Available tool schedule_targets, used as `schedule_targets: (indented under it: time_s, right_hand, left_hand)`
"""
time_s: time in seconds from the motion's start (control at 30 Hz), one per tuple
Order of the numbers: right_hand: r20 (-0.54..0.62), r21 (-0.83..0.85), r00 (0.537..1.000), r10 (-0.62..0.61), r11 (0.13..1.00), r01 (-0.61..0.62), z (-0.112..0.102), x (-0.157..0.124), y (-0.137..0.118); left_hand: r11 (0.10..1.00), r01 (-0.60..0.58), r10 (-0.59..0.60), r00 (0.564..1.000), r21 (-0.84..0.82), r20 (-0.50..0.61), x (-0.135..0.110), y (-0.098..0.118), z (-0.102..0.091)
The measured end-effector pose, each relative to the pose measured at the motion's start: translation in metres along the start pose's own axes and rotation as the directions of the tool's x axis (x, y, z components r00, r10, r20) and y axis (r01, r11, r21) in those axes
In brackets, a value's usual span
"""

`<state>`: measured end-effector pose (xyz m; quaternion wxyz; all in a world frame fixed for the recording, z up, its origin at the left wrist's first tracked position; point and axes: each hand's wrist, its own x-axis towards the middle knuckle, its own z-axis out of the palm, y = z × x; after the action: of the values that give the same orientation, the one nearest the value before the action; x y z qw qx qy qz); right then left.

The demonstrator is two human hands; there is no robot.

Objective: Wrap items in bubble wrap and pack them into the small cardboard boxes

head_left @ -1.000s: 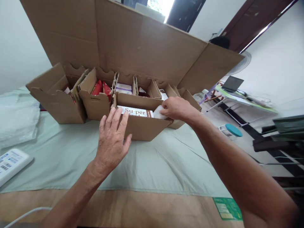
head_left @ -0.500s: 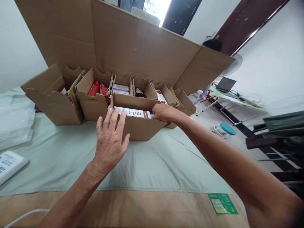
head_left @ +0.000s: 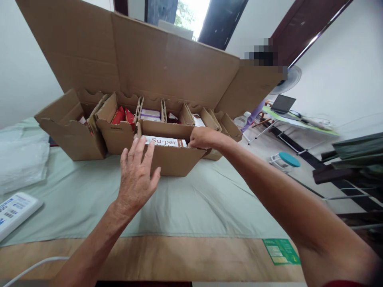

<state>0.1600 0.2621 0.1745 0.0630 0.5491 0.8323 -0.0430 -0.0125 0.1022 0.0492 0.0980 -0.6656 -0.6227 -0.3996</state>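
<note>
An open cardboard bin (head_left: 176,163) stands on the green cloth in front of a row of similar bins. Inside it lies a white box (head_left: 164,141) printed "Su-per", with a brown end. My left hand (head_left: 136,169) has its fingers spread at the bin's near left edge, the fingertips by the rim. At the bin's right end, my right hand (head_left: 203,137) reaches over the rim with its fingers curled down inside, next to the white box's brown end. The bin wall hides those fingertips, so what they hold cannot be made out.
Behind stand several cardboard bins (head_left: 86,139), some with red packets (head_left: 119,115) and a purple-white pack (head_left: 150,115). A tall cardboard panel (head_left: 173,67) rises behind them. Clear plastic bags (head_left: 22,163) and a white device (head_left: 18,213) lie at left; a green card (head_left: 281,252) lies near right.
The view has shifted slightly. My right hand's fingers sit a little lower in the bin's right end. My left hand stays spread at the near left edge.
</note>
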Motion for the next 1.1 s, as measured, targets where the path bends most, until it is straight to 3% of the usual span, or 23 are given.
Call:
schedule_targets:
  time_s: [0.1, 0.17, 0.2, 0.23, 0.3, 0.37, 0.43, 0.5, 0.57, 0.67, 0.73, 0.87, 0.97, 1.1]
  right_hand:
    - [-0.2, 0.107, 0.98, 0.022, 0.994, 0.0, -0.012, -0.04, 0.023]
    - [-0.401, 0.251, 0.912, 0.083, 0.968, 0.022, -0.001, -0.071, 0.044]
    - [-0.46, 0.329, 0.878, 0.129, 0.944, 0.034, 0.01, -0.084, 0.054]
    - [-0.479, 0.413, 0.861, 0.17, 0.909, 0.05, 0.026, -0.093, 0.062]
    - [-0.411, 0.556, 0.891, 0.193, 0.828, 0.077, 0.062, -0.099, 0.07]
    - [-0.307, 0.65, 0.944, 0.12, 0.751, 0.116, 0.095, -0.089, 0.064]
    - [-0.258, 0.713, 0.964, 0.061, 0.686, 0.147, 0.117, -0.073, 0.049]
    - [-0.253, 0.729, 0.963, 0.09, 0.672, 0.129, 0.124, -0.063, 0.033]
    - [-0.255, 0.714, 0.956, 0.143, 0.695, 0.086, 0.125, -0.067, 0.024]
    - [-0.252, 0.698, 0.951, 0.181, 0.714, 0.05, 0.132, -0.108, 0.03]
    - [-0.273, 0.701, 0.935, 0.227, 0.713, 0.031, 0.145, -0.146, 0.044]
    - [-0.419, 0.726, 0.837, 0.352, 0.684, 0.076, 0.168, -0.194, 0.057]
    - [-0.484, 0.73, 0.809, 0.333, 0.663, 0.164, 0.163, -0.18, 0.034]
    - [-0.515, 0.756, 0.813, 0.273, 0.591, 0.281, 0.141, -0.141, 0.005]
  left_hand:
    - [0.985, 0.094, -0.112, 0.986, -0.143, -0.126, -0.005, -0.005, -0.001]
    - [0.93, 0.228, -0.273, 0.954, -0.29, -0.124, -0.006, -0.011, 0.001]
    - [0.873, 0.316, -0.366, 0.928, -0.373, -0.072, -0.006, -0.015, 0.003]
    - [0.797, 0.402, -0.449, 0.894, -0.452, 0.003, -0.004, -0.018, 0.006]
    - [0.633, 0.506, -0.522, 0.838, -0.586, 0.16, 0.001, -0.024, 0.014]
    - [0.511, 0.51, -0.492, 0.833, -0.692, 0.252, 0.007, -0.026, 0.022]
    - [0.445, 0.483, -0.453, 0.848, -0.755, 0.275, 0.012, -0.024, 0.027]
    - [0.435, 0.479, -0.453, 0.848, -0.763, 0.274, 0.011, -0.019, 0.026]
    - [0.486, 0.496, -0.468, 0.843, -0.719, 0.265, 0.002, -0.011, 0.018]
    - [0.554, 0.565, -0.501, 0.813, -0.611, 0.297, -0.027, 0.011, 0.001]
    - [0.527, 0.594, -0.499, 0.795, -0.608, 0.344, -0.052, 0.031, -0.007]
    - [0.492, 0.609, -0.361, 0.793, -0.622, 0.491, -0.081, 0.052, -0.018]
    - [0.487, 0.624, -0.415, 0.781, -0.611, 0.467, -0.071, 0.036, -0.026]
    - [0.572, 0.527, -0.471, 0.839, -0.629, 0.274, -0.038, 0.012, -0.035]
